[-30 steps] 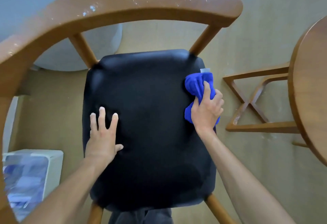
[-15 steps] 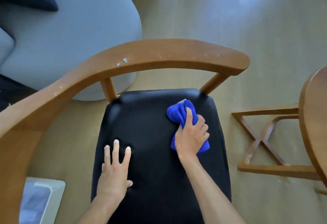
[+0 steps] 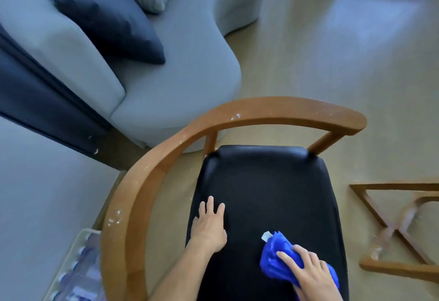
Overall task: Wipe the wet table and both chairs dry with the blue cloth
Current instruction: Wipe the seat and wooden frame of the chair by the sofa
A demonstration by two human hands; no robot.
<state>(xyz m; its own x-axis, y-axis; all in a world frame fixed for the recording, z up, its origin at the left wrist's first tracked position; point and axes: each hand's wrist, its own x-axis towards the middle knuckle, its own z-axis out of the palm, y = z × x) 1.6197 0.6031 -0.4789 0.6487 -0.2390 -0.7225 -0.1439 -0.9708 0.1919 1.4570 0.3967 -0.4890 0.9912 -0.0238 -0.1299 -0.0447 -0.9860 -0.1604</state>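
A wooden chair with a black padded seat (image 3: 266,182) and a curved wooden backrest (image 3: 273,110) fills the lower middle. White droplets speckle the backrest rail. My right hand (image 3: 308,274) lies on the bunched blue cloth (image 3: 275,260) with straight fingers, pressing it against the seat's near right part. A white tag sticks out of the cloth. My left hand (image 3: 210,227) rests flat on the seat's left side, fingers spread and straight.
A grey sofa (image 3: 166,82) with a dark cushion (image 3: 107,18) stands behind the chair at the left. A wooden X-shaped table base (image 3: 392,229) lies on the floor at the right. A pack of bottles (image 3: 78,272) sits at the lower left.
My right hand has dragged the blue cloth from the seat's far right corner toward its near edge. The view has tilted up, showing the sofa. The left hand stays planted.
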